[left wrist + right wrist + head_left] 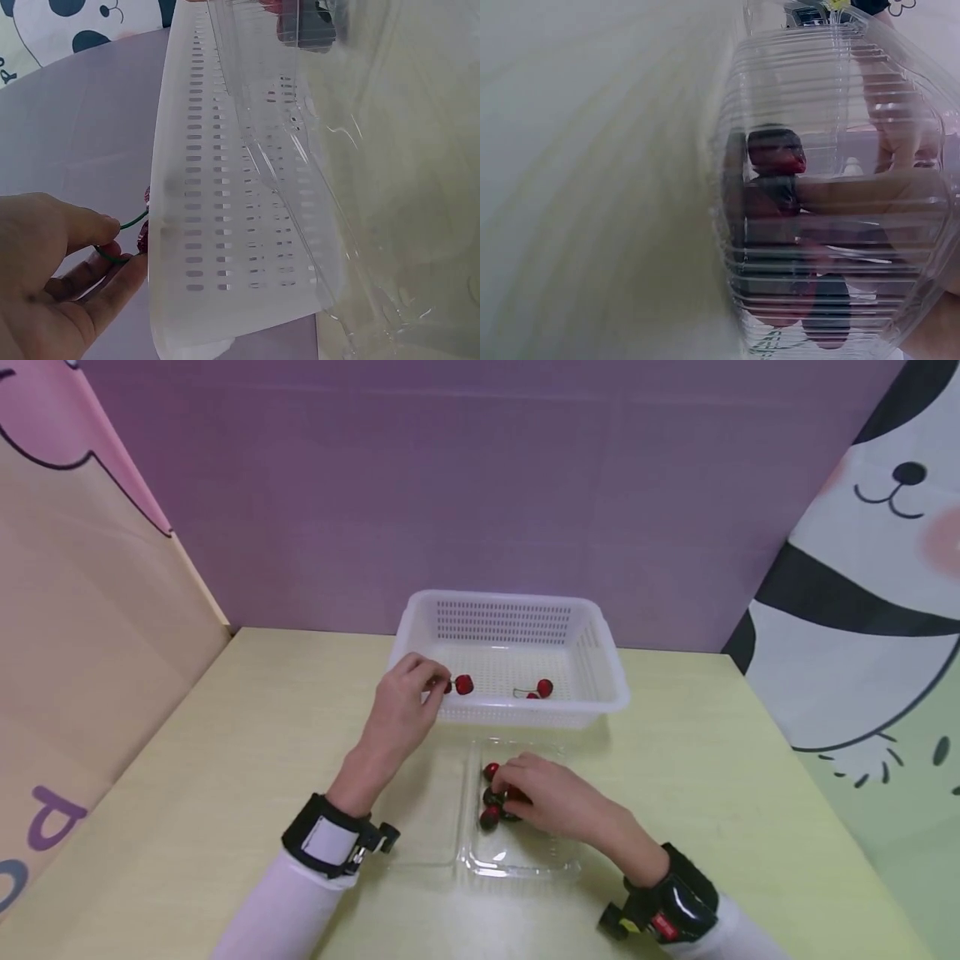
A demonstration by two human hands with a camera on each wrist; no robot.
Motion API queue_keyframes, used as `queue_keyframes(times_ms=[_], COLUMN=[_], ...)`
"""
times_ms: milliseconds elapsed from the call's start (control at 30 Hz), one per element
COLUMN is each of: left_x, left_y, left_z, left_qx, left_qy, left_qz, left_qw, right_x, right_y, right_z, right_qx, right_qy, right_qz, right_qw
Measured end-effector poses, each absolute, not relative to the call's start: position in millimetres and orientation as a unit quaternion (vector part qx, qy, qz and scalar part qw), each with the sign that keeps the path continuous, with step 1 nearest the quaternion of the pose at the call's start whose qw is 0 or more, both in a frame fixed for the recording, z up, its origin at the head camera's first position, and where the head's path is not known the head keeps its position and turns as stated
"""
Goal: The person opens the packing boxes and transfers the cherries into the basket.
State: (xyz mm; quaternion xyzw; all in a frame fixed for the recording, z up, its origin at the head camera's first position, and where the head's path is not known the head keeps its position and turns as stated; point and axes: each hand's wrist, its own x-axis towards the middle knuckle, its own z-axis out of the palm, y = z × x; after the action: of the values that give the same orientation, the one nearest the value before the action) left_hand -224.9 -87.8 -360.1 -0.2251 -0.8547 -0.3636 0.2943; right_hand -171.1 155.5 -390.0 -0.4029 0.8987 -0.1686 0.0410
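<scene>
My left hand [408,702] reaches over the near left rim of a white slotted plastic basket [517,599]. Its thumb and fingers pinch the green stems [135,220] of cherries, one red cherry [464,684] showing just beside the fingertips. My right hand [562,800] is down inside a clear plastic clamshell box [517,865], thumb and fingers curled round a dark red cherry [516,794] partly hidden by them. Other cherries [490,817] lie in the box around those fingertips, seen through its ribbed wall in the right wrist view.
More cherries [544,687] lie in the basket's near right part, one with its stem out. The box's clear lid [420,835] lies folded open to the left on the pale wooden table [247,760]. A purple partition [480,485] rises behind the basket.
</scene>
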Motion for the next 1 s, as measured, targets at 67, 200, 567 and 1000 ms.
queue_keyframes(times_ms=[67, 200, 567, 1000], left_x=[-225.7, -227.6, -231.0, -230.2], left_y=[-88.4, -89.9, -93.0, -95.5], left_z=[-361.1, -362.9, -367.8, -366.7], left_qx=[-0.218, -0.207, -0.212, -0.205], left_qy=[-0.859, -0.867, -0.874, -0.889], left_qz=[-0.359, -0.352, -0.334, -0.315], left_qw=[0.292, 0.286, 0.282, 0.262], right_x=[-170.9, -170.7, -171.5, -172.3], right_y=[155.5, 155.5, 155.4, 155.3], right_z=[-390.3, -390.4, -390.4, -391.8], right_qx=[-0.403, -0.406, -0.411, -0.422], right_qy=[0.898, 0.896, 0.897, 0.893], right_qz=[-0.170, -0.173, -0.164, -0.157], right_qw=[0.041, 0.040, 0.026, 0.013])
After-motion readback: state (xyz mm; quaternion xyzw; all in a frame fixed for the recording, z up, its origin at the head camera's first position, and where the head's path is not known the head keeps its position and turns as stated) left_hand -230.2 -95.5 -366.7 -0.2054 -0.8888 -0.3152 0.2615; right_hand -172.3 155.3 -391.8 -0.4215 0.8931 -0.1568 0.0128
